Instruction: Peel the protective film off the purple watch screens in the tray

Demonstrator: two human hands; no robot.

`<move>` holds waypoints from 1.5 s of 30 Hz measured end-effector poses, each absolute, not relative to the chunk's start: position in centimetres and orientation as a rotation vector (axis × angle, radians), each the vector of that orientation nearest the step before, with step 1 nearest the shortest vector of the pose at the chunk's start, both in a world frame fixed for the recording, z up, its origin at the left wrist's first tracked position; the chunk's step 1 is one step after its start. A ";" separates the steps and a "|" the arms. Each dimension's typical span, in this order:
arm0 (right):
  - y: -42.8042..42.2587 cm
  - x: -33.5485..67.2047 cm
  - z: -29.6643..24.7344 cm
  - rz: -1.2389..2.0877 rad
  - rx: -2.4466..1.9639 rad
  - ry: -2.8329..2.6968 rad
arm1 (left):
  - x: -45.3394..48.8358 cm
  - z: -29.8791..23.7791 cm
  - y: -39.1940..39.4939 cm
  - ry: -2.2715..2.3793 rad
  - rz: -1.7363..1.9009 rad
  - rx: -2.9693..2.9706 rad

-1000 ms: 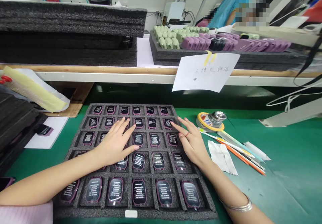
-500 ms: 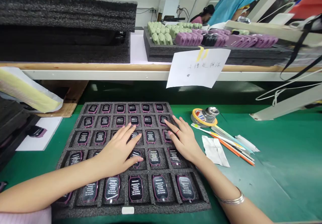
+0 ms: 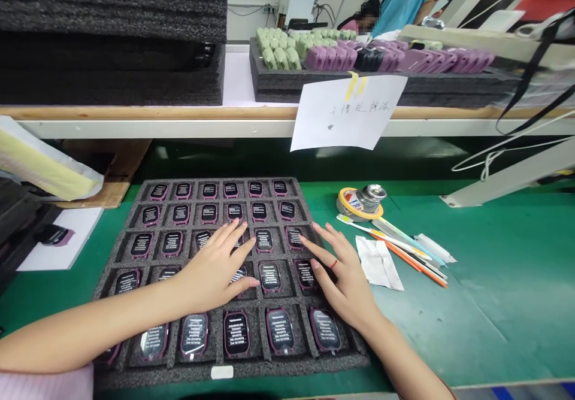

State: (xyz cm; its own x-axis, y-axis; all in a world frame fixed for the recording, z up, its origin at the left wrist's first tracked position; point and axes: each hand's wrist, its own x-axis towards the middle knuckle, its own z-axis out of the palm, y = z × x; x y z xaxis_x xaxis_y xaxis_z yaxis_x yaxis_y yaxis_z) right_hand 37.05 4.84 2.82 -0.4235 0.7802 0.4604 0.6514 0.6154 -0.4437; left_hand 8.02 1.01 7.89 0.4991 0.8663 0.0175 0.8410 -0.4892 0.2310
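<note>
A dark grey foam tray [image 3: 222, 385] lies on the green bench, its compartments holding rows of purple-rimmed smartwatches with lit text screens. My right hand [image 3: 350, 277], fingers spread, reaches over the tray's right edge. Its index fingertip is at the right-hand smartwatch [image 3: 294, 238] of the third row; whether it presses the screen I cannot tell. Across the middle of the tray stretches my left hand [image 3: 213, 262], palm down with fingers apart, covering parts of several watches. Its thumb tip is beside a smartwatch [image 3: 270, 276] in the fourth row. Neither hand grips anything.
Right of the tray are a tape roll [image 3: 353, 205], a metal-topped jar [image 3: 372, 195], a toothbrush [image 3: 386, 235], pen-like sticks and crumpled tissue [image 3: 378, 262]. A shelf above bears foam stacks [image 3: 112, 41] and green and purple cases [image 3: 332, 58]. Another person sits behind it.
My right hand has come nearer to me, its index finger passing from the second-row watch to the third-row one. My left hand stays almost in place. The view has shifted slightly.
</note>
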 end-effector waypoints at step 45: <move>4.1 33.3 6.0 0.001 -1.173 -2.500 | 2.9 9.5 -4.8 1.703 0.192 2.486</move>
State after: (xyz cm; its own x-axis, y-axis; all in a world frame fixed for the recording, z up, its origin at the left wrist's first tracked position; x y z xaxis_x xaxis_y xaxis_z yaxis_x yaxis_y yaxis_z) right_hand 33.33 4.13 5.97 -0.5806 0.7419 0.3355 0.7417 0.6519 -0.1579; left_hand 2.86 -4.81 9.54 0.3583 0.9329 0.0354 0.9174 -0.3589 0.1720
